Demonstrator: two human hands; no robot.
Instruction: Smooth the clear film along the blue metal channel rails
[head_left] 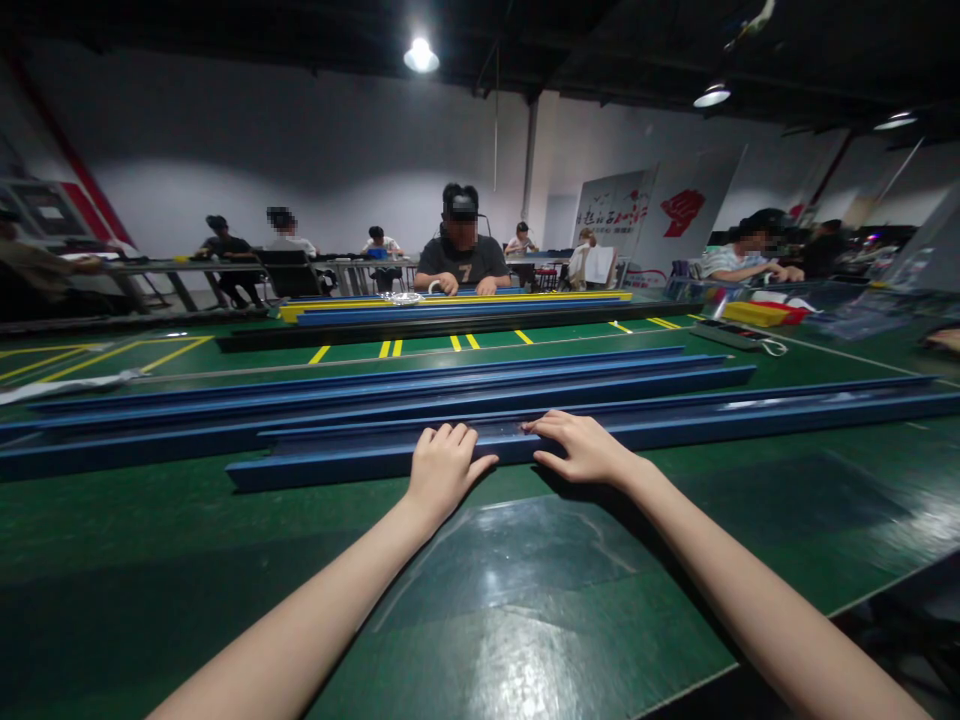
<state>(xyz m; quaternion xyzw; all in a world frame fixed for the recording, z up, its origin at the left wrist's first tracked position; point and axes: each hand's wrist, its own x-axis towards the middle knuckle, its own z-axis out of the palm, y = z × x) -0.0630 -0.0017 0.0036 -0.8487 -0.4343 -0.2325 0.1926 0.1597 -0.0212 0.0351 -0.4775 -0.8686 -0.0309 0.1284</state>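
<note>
A long blue channel-shaped rail [322, 470] lies across the table in front of me, its open side up. My left hand [444, 462] is on its near wall, fingers hooked over the edge and thumb stretched to the right along the outside. A short way to the right, my right hand [577, 448] straddles the same wall, fingertips inside the groove and thumb on the outer face. By those fingertips is a small dark reddish spot, too small to make out.
Behind lie more blue rails [187, 428], then a stack of yellow, blue and black rails [465, 312]. A person [461, 250] works across the green table [187, 560]. Clear sheeting [517, 550] lies near me. A power strip [724, 335] and a yellow tray [752, 314] stand to the right.
</note>
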